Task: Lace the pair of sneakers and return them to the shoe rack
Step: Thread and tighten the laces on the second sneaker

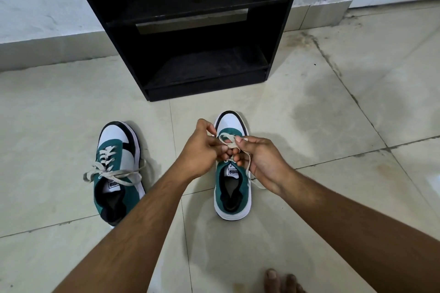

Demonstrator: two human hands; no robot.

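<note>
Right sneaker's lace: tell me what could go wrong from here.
1. The lace is only a loose loop pinched between the left hand and the right hand; a slip of the fingers could undo it.
2. The right sneaker stands free on the smooth tile floor, so pulling may drag it.
3. The left sneaker's long lace ends trail and might snag when carried to the shoe rack.

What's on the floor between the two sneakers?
In the head view, only bare tile floor lies between the tied sneaker and the other sneaker. The left forearm crosses above that gap.
</note>
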